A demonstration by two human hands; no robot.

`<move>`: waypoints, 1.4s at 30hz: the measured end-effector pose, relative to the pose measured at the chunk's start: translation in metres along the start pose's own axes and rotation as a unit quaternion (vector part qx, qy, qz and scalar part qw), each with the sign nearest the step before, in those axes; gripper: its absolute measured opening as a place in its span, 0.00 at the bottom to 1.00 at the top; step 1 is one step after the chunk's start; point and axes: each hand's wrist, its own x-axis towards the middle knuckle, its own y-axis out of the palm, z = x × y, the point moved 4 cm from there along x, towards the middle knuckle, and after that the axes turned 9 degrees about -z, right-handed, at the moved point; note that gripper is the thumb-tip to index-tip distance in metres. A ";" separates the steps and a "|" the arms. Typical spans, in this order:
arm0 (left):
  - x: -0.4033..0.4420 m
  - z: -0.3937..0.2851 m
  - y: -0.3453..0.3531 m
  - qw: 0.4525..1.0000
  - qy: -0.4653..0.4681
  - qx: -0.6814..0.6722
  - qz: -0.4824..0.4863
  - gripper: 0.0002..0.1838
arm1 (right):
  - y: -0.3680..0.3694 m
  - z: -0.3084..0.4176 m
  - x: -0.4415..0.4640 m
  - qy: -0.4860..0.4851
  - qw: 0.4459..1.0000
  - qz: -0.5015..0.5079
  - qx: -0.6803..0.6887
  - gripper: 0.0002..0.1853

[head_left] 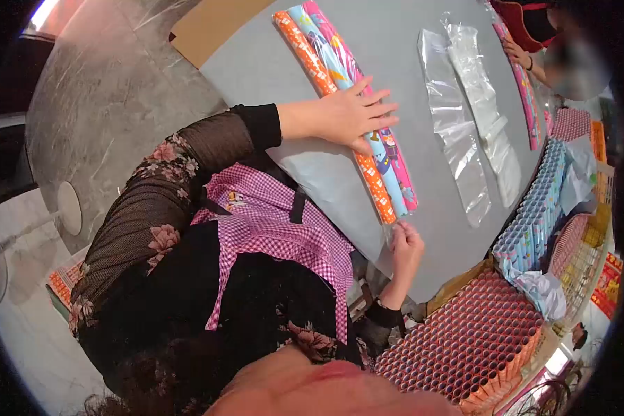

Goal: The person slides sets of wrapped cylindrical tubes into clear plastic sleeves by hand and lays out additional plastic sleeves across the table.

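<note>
Three rolls of printed wrapping paper, an orange one (376,191), a light blue one (395,197) and a pink one (406,187), lie side by side on the grey table in a clear plastic sleeve. My left hand (347,118) rests flat across their middle, palm down with fingers spread. At their near end my right hand (405,251) is closed, thumb and fingers pinching the clear sleeve end (390,230). Two flat clear plastic sleeves (454,132) lie to the right of the rolls.
A co-worker's hand (516,53) rests on more pink rolls (523,90) at the table's far right edge. Stacked red-patterned rolls (471,329) and blue rolls (534,215) stand beside the table (256,62). Brown cardboard (211,28) lies at its upper left edge.
</note>
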 end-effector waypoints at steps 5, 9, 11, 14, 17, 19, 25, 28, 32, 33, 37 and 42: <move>-0.001 0.001 -0.003 1.000 0.006 -0.023 -0.015 0.42 | -0.002 0.007 0.000 0.063 0.998 -0.022 -0.010 0.10; 0.000 0.000 -0.001 1.000 0.004 -0.017 -0.010 0.42 | -0.002 -0.018 0.005 0.135 0.972 -0.002 0.190 0.11; 0.000 0.000 -0.001 1.000 0.007 -0.014 -0.010 0.42 | 0.002 -0.018 0.004 0.174 0.954 -0.003 0.245 0.10; -0.001 0.000 -0.002 1.000 0.007 -0.021 -0.022 0.42 | 0.011 -0.004 -0.002 0.260 0.913 0.012 0.314 0.11; 0.000 0.000 -0.002 1.000 -0.001 -0.016 -0.009 0.41 | 0.013 0.008 -0.003 0.236 0.939 0.005 0.251 0.09; 0.001 0.000 -0.004 0.999 0.001 -0.018 0.029 0.43 | 0.015 0.005 0.000 0.235 0.951 -0.015 0.200 0.12; 0.002 -0.003 0.002 0.999 -0.001 0.001 0.039 0.43 | 0.010 -0.001 0.001 0.241 0.940 -0.052 0.234 0.13; 0.006 -0.007 -0.007 0.997 -0.002 0.019 0.070 0.44 | 0.012 -0.002 0.000 0.240 0.933 -0.033 0.267 0.13; 0.003 -0.006 -0.003 0.999 0.000 0.018 0.049 0.44 | 0.015 -0.004 -0.001 0.245 0.925 -0.012 0.289 0.14; 0.004 -0.007 -0.004 0.999 0.001 0.014 0.049 0.44 | 0.015 -0.006 0.001 0.244 0.925 -0.009 0.290 0.14; 0.003 -0.005 -0.001 0.998 -0.009 0.003 0.063 0.45 | 0.018 -0.005 0.005 0.270 0.917 0.025 0.291 0.14; 0.000 -0.006 -0.001 0.998 -0.015 0.002 0.057 0.45 | 0.018 -0.004 0.005 0.286 0.901 0.047 0.322 0.10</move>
